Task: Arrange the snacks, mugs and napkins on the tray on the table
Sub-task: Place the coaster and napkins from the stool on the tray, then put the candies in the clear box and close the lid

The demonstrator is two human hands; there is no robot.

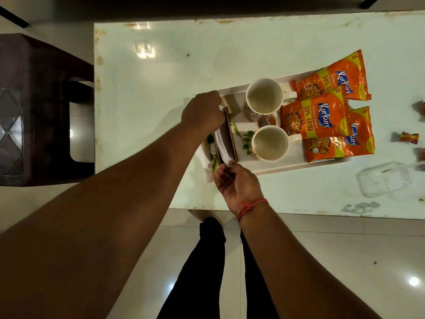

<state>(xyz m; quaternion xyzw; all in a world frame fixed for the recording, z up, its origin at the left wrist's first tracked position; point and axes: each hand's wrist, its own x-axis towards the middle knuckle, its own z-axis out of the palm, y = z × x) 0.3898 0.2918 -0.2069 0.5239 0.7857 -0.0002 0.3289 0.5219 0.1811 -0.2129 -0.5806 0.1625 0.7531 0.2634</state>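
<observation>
A white tray [299, 166] lies on the white table [174, 72]. Two empty white mugs stand on the tray, one at the back [264, 95] and one nearer [270, 143]. Three orange Kurkure snack packets [319, 118] overlap along its right side. At the tray's left end stands a wooden napkin holder [230, 134] with white napkins [222, 143] in it. My left hand [202, 111] grips the far end of the holder. My right hand [236, 185] pinches the near edge of the napkins.
A clear plastic container [386, 183] lies on the table to the right of the tray. Small wrapped candies [408, 137] are scattered near the right edge. A dark brown stool [34, 107] stands left of the table. My legs are below the near table edge.
</observation>
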